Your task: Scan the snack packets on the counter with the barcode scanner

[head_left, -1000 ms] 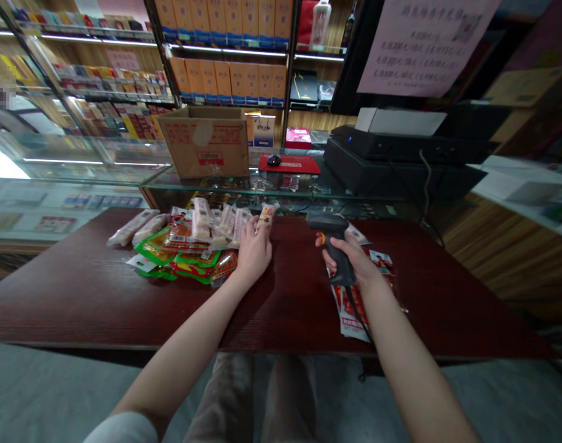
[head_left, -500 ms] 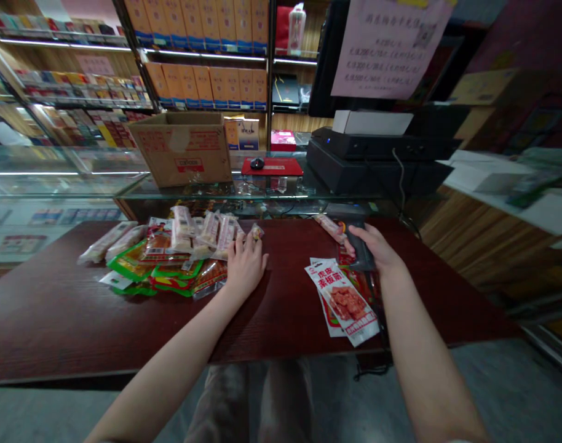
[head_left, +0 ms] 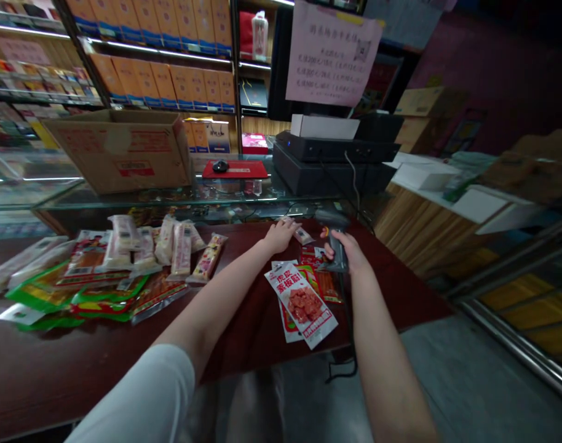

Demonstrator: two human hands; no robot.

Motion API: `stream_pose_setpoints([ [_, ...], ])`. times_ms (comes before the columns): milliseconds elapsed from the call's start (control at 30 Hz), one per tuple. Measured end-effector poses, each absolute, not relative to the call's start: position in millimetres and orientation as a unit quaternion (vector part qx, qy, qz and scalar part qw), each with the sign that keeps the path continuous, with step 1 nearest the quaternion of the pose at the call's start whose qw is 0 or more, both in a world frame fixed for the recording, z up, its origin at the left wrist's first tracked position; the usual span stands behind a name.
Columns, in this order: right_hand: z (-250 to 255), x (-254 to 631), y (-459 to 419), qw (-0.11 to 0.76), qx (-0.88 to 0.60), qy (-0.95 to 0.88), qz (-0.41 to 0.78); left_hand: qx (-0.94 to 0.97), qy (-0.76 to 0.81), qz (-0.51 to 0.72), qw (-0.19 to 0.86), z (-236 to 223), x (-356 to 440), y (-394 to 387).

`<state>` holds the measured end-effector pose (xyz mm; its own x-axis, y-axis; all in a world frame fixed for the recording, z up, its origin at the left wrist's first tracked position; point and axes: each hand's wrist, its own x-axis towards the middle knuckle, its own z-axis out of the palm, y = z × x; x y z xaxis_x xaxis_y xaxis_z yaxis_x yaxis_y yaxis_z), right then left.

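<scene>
My left hand (head_left: 280,237) reaches to the back of the dark wooden table, fingers bent over a wrapped snack stick (head_left: 304,235) that partly shows beyond them. To its right my right hand (head_left: 348,249) is wrapped round the grip of a handheld barcode scanner (head_left: 338,253), whose blurred head is above the table. Below the scanner are a red snack packet (head_left: 328,286) and a white snack packet with red print (head_left: 304,304), which overlaps others. At left lies a pile of pale wrapped sticks (head_left: 182,249) and green-edged snack packets (head_left: 106,295). A colourful wrapped stick (head_left: 208,258) lies at its right end.
Behind the table, a glass counter (head_left: 235,206) bears an open cardboard box (head_left: 124,154), a mouse (head_left: 220,166) on a red mat, and a black cash drawer (head_left: 329,172) below a monitor with a paper notice (head_left: 331,55). The scanner's cable (head_left: 350,320) hangs over the table's front edge.
My left hand has moved right, from the pile to the snack stick near the scanner, uncovering the colourful stick. The view has turned right. My right hand still grips the scanner.
</scene>
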<state>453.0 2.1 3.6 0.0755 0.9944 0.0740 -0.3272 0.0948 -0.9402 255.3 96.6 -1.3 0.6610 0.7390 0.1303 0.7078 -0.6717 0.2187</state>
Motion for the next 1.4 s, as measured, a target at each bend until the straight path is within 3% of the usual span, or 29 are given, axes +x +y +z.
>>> stream_pose_setpoints([
  [267,4,448,3,0.607,-0.389,-0.417,0.553,0.913,0.387,0.128,-0.002,-9,242,105],
  [533,10,441,-6,0.563,-0.384,-0.457,0.571,0.929,0.351,0.033,-0.112,14,196,83],
  [767,21,422,-22,0.505,-0.362,-0.501,0.603,0.814,0.547,0.176,-0.085,38,140,35],
  [1000,17,392,-26,0.410,-0.370,-0.565,0.613,0.745,0.630,0.193,-0.108,34,107,3],
  [1400,18,383,-28,0.453,-0.367,-0.539,0.608,0.750,0.634,0.166,-0.090,21,98,3],
])
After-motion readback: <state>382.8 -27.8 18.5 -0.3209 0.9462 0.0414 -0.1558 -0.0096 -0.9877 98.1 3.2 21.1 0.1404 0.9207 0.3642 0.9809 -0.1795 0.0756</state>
